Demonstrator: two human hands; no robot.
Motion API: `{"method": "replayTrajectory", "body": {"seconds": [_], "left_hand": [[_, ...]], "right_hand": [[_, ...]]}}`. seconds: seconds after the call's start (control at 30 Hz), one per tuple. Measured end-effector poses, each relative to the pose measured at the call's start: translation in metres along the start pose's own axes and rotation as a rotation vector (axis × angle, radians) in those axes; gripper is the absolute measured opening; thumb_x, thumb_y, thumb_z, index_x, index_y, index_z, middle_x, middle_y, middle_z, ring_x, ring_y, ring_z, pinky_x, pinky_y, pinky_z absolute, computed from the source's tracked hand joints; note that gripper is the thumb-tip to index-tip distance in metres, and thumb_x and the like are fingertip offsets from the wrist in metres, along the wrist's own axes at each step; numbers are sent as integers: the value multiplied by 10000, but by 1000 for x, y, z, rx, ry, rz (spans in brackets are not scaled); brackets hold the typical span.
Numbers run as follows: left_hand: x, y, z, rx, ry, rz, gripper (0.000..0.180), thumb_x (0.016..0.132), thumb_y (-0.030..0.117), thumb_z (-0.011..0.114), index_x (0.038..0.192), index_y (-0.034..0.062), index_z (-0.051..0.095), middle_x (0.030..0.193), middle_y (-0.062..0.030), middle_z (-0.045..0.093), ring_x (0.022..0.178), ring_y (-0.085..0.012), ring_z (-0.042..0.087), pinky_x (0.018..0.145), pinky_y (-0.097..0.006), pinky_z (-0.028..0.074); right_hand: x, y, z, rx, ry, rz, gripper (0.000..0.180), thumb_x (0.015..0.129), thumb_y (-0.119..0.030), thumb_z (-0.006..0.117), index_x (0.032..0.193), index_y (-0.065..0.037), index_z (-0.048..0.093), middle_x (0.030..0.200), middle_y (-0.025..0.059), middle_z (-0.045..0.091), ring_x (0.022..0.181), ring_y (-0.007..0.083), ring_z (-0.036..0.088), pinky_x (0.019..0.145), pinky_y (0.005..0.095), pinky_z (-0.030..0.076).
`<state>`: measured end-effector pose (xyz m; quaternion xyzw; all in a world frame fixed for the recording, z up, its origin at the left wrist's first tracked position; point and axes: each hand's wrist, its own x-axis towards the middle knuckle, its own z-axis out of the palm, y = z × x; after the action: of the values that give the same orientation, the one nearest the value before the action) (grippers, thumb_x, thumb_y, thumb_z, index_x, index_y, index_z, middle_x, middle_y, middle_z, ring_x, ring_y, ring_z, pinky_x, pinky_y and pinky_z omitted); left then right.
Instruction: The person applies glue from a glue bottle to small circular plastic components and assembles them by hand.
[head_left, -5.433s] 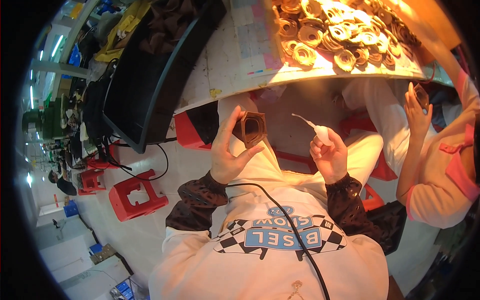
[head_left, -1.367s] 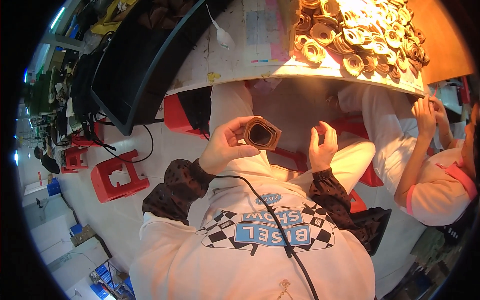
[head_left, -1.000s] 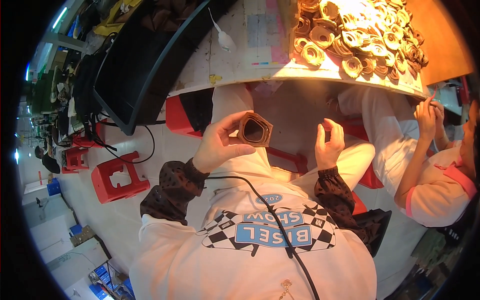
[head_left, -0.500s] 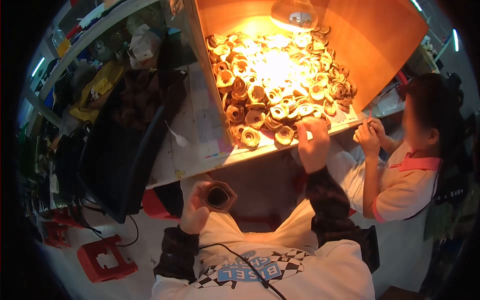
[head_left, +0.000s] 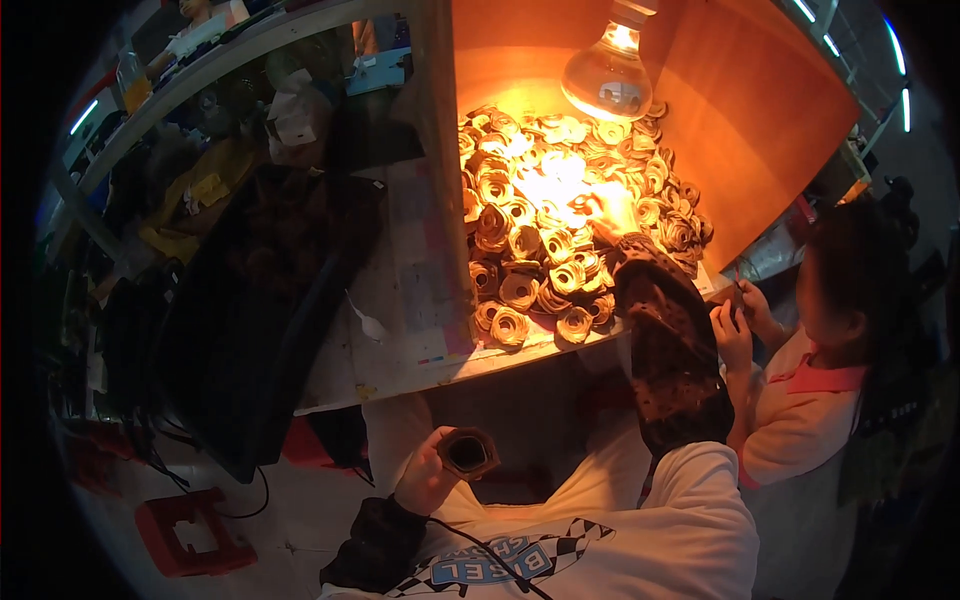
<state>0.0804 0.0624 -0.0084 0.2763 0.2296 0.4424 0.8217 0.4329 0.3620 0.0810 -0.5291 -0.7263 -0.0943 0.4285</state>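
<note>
The left hand (head_left: 425,482) sits at about six o'clock, fingers curled around a short brown tube-like ring with a dark hollow centre (head_left: 468,452), held over the lap just below the front edge of the pale worktable (head_left: 400,300); the right hand (head_left: 607,212) is stretched up toward one o'clock, its dark patterned sleeve (head_left: 665,340) crossing the table edge, and its fingers reach into the heap of tan coiled rings (head_left: 540,250) lying under a glowing glass heat lamp (head_left: 612,70); glare washes out the fingers, so I cannot tell whether they are clenched on a ring or loose; an orange backboard (head_left: 760,110) stands behind the heap at one to two o'clock; a small white spoon-shaped tool (head_left: 365,320) lies on the table at about nine o'clock of the heap; a large black tray-like panel (head_left: 250,330) leans at nine o'clock; a red plastic stool (head_left: 195,530) stands at seven o'clock; at three o'clock a second person in a white and pink shirt (head_left: 800,420) holds both hands together near the table corner.
</note>
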Motion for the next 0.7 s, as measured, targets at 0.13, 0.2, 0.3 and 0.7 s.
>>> {"method": "replayTrajectory", "body": {"seconds": [0.13, 0.2, 0.3, 0.7], "left_hand": [[-3, -4, -4, -25, 15, -12, 664, 792, 492, 681, 1198, 23, 445, 1173, -160, 545, 1061, -279, 561, 843, -397, 479], [-6, -4, -5, -31, 8, -22, 661, 790, 486, 684, 1196, 22, 445, 1179, -163, 542, 1064, -278, 562, 843, -395, 480], [1, -7, -2, -34, -28, -46, 659, 791, 476, 686, 1200, 19, 443, 1187, -166, 539, 1071, -276, 561, 841, -390, 484], [-4, -8, 1, -99, -50, -11, 654, 824, 427, 658, 1273, 20, 411, 1209, -137, 531, 1090, -250, 553, 855, -382, 486]], "right_hand": [[-8, -13, -7, 105, -30, 224, 194, 803, -123, 576, 929, -6, 666, 810, 205, 648, 701, 328, 618, 665, 381, 491], [-20, -23, -12, 144, -80, 297, 189, 797, -108, 582, 918, 12, 663, 767, 182, 661, 666, 249, 626, 647, 341, 478], [-44, -36, -32, 390, -122, 431, 147, 827, -74, 602, 877, 48, 667, 639, -9, 584, 581, 86, 506, 529, 257, 387], [-141, -151, 0, 808, -99, 553, 219, 846, -4, 593, 1054, -34, 653, 579, -68, 496, 492, -10, 380, 444, 170, 265]]}}
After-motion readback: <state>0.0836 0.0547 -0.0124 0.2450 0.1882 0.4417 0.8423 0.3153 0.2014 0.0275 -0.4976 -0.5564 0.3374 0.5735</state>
